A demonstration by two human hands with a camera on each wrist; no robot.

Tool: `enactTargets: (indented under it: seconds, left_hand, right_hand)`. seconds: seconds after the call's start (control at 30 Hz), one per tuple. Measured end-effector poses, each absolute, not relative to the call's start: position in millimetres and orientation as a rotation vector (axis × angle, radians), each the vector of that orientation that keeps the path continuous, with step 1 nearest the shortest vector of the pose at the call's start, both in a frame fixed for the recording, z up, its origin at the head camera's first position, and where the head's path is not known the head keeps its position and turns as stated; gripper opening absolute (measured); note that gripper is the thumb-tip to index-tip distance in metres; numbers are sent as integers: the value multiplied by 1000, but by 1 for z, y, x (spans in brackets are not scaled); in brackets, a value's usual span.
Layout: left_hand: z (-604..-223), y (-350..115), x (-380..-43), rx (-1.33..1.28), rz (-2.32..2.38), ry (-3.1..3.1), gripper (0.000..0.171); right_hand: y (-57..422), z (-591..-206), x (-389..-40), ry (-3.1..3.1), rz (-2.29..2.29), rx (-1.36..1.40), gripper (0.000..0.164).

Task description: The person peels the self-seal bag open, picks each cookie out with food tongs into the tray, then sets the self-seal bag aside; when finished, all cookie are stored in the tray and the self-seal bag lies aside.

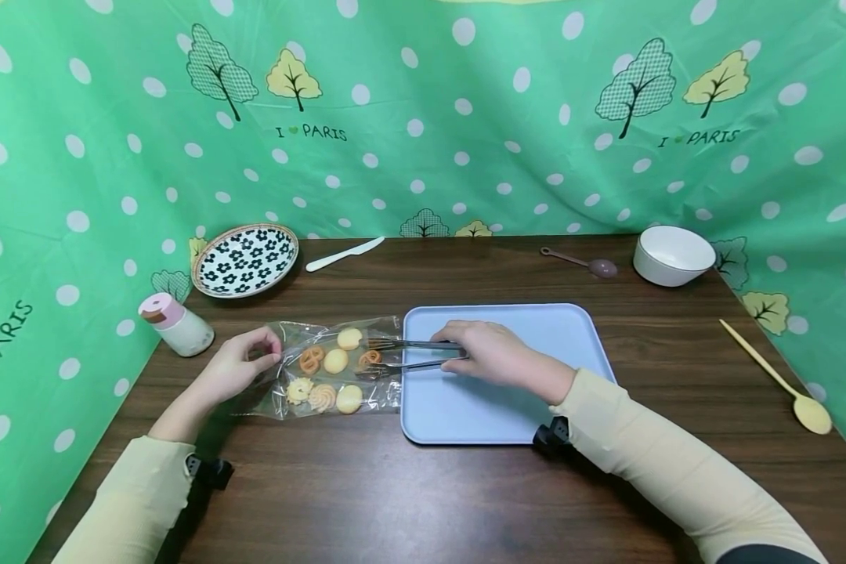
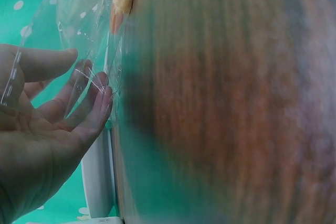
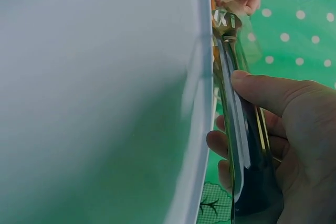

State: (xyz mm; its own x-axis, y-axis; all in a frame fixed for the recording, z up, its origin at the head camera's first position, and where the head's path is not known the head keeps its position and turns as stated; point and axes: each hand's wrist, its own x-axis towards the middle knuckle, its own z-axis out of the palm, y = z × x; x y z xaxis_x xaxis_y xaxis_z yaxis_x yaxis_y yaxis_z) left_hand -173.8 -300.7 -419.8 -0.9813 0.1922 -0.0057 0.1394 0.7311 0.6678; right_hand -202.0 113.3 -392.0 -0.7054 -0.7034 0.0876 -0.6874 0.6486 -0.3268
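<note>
A clear plastic bag (image 1: 303,335) lies left of the blue tray, with round cookies (image 1: 335,360), swirl cookies (image 1: 322,398) and pretzel-shaped cookies (image 1: 312,359) inside. My left hand (image 1: 238,364) holds the bag's left end; in the left wrist view the thin film (image 2: 79,72) passes between thumb and fingers. With my right hand (image 1: 489,352) I grip metal tongs (image 1: 423,345) over the blue tray (image 1: 493,423). The tongs' spread tips reach over the bag's right part, one on each side of a pretzel cookie (image 1: 370,359). Whether they touch it I cannot tell.
A flower-patterned dish (image 1: 247,261) and a white knife (image 1: 345,254) lie at the back left, near a pink-topped jar (image 1: 176,323). Back right are a brown spoon (image 1: 601,268) and a white bowl (image 1: 673,257). A wooden spoon (image 1: 811,413) lies at the right edge.
</note>
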Motion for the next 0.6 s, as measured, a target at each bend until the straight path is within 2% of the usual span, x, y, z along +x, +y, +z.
enactTargets:
  seconds: [0.33, 0.6]
  left_hand:
    - [-419, -301, -173, 270, 1087, 2851, 7]
    - [-419, -301, -174, 288, 1078, 2855, 7]
  right_hand:
    - [121, -385, -201, 2839, -576, -1202, 41]
    - [144, -376, -198, 2863, -620, -1090, 42]
